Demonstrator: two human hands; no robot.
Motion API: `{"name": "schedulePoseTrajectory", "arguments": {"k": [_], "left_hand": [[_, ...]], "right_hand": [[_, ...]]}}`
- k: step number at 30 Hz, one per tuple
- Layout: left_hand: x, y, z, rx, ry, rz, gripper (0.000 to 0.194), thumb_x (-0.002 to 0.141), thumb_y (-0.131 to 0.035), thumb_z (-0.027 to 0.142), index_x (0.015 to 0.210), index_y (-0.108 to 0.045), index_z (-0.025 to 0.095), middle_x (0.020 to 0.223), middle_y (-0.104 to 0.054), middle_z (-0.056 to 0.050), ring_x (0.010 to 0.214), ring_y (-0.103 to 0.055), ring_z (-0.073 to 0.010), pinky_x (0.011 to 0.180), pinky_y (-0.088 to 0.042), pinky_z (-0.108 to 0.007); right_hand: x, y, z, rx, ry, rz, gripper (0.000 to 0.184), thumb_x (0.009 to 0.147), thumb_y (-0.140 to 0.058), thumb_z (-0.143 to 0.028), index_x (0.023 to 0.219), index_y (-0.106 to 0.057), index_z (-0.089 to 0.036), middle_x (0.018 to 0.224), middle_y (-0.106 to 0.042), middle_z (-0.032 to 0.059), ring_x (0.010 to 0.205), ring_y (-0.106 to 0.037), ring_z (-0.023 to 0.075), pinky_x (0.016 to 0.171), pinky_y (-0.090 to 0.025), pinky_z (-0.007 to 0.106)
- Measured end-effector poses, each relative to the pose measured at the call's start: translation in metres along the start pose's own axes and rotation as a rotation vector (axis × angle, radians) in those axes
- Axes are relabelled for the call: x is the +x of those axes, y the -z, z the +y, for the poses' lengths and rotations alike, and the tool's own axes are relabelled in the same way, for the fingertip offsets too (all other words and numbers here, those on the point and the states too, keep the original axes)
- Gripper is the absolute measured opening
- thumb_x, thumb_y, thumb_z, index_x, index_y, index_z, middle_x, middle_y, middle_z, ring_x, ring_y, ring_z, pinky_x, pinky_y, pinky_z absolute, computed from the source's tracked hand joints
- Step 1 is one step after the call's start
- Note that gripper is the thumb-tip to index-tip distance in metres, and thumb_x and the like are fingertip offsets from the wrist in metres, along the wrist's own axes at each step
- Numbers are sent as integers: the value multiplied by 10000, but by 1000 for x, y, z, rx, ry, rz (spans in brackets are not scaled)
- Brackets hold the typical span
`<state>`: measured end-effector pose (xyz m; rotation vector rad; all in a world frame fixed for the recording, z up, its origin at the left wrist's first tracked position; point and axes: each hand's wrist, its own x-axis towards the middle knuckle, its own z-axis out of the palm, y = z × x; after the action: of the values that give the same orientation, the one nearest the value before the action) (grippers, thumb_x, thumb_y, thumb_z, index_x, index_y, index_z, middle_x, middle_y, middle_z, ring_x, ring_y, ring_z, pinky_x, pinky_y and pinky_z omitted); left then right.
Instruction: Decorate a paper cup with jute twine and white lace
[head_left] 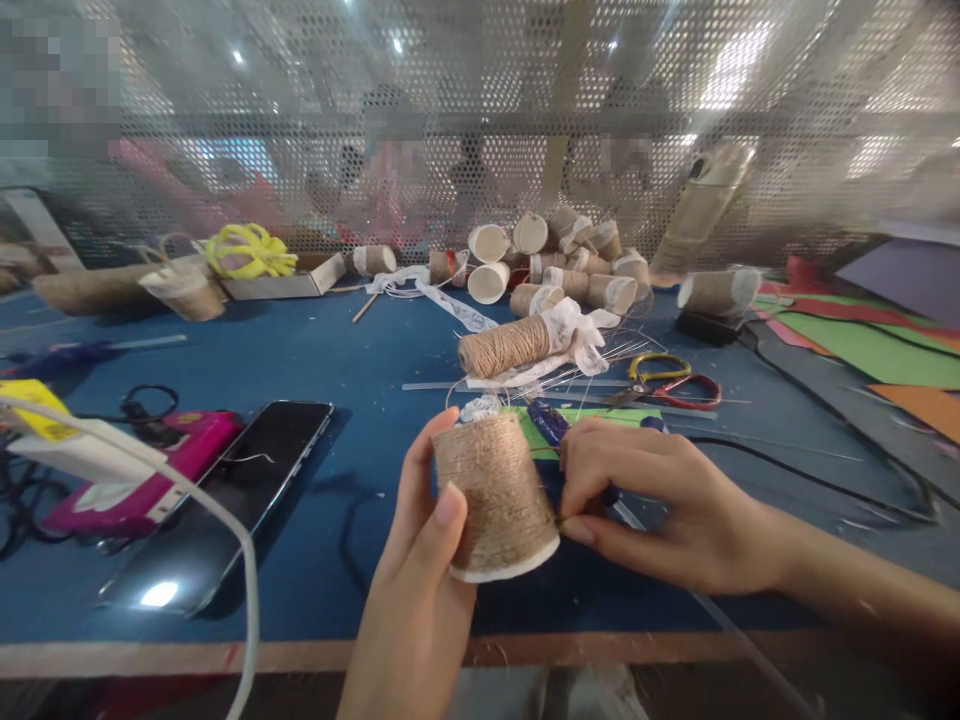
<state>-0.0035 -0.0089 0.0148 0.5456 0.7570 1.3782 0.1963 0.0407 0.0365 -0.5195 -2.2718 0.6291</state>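
A paper cup wound with brown twine (pixel 495 490) is tilted in my left hand (pixel 420 560), its white rim facing down towards me. The thumb presses its front and the fingers wrap behind it. My right hand (pixel 660 500) is at the cup's right side near the rim, thumb and forefinger pinched together on what looks like the twine's end. Behind the right hand lies a blue glue gun (pixel 550 424), partly hidden, over a green paper piece (pixel 622 413). A roll of twine (pixel 506 347) rests beyond the cup, beside white lace (pixel 577 335).
Scissors with yellow and red handles (pixel 664 380) lie at right. Several twine-wrapped cups (pixel 574 285) are heaped at the back, before a perforated metal screen (pixel 480 120). At left are a phone (pixel 247 480), a pink power strip (pixel 165 480) and a white cable (pixel 244 570). Coloured paper (pixel 874 345) sits far right.
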Motion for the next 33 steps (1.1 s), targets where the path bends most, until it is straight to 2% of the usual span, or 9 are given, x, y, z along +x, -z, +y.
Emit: {"name": "schedulePoseTrajectory", "arguments": {"k": [8,16,19,21,24,27,30,32,33], "left_hand": [[0,-1,0,26,16,37,462,834,-797,419,1275,-668,369,1238,-745,-47,1089,-721,-269,988,-558,-413],[-6,-7,-1,-34,0,98,446,875,-769,279,1304,-665,345,1272,-741,-9,1160,-691,-192,937,-570,-246],[-2,-1,-3,-136,48,82,437,905,-727,297,1332,-645,335,1288,-734,-36,1134,-705,-211,908,-597,-278],[3,5,-2,-222,92,48,365,952,-645,385,1307,-665,300,1240,-753,-69,1093,-721,-236,879,-618,-310],[9,11,2,-317,129,6,397,1004,-489,462,1173,-735,201,1085,-787,-133,883,-759,-238,797,-641,-321],[10,10,8,-361,58,15,426,1032,-404,386,1118,-740,138,989,-769,-147,704,-718,-189,660,-624,-280],[9,5,12,-365,6,32,400,1039,-391,348,1102,-720,130,951,-721,-131,674,-663,-162,600,-580,-257],[7,1,13,-372,-10,38,395,1041,-389,350,1078,-712,126,926,-695,-121,658,-635,-147,581,-556,-241],[7,-1,13,-375,-14,40,396,1041,-388,351,1069,-711,123,916,-687,-119,652,-626,-143,573,-549,-236]], "right_hand": [[1,4,-5,3,-17,-31,105,930,-589,-98,856,-582,-171,728,-586,-11,694,-503,110,695,-446,274],[3,3,0,-123,63,-53,141,891,-576,-56,839,-553,-185,710,-577,-26,676,-506,118,730,-468,317],[2,8,4,-166,151,-27,83,925,-603,-97,943,-609,-178,828,-657,29,831,-607,168,834,-516,370],[2,16,8,-266,178,49,133,934,-621,-111,1047,-634,-180,997,-690,83,1008,-634,212,931,-514,414],[0,30,17,-463,94,113,191,967,-546,-103,1087,-657,-202,1088,-691,98,1038,-645,223,927,-512,416],[-5,45,26,-588,-47,-79,229,1004,-459,-147,1093,-666,-187,1021,-731,88,964,-683,235,862,-525,413],[-12,54,29,-664,-221,-317,239,979,-459,-176,1079,-676,-179,1046,-718,99,847,-694,239,741,-535,395],[-17,53,29,-660,-262,-375,305,896,-519,-136,1161,-660,-192,1141,-691,101,872,-697,236,749,-547,387],[-19,52,28,-640,-250,-356,371,851,-546,-110,1194,-653,-203,1171,-684,97,897,-699,234,764,-552,376]]}}
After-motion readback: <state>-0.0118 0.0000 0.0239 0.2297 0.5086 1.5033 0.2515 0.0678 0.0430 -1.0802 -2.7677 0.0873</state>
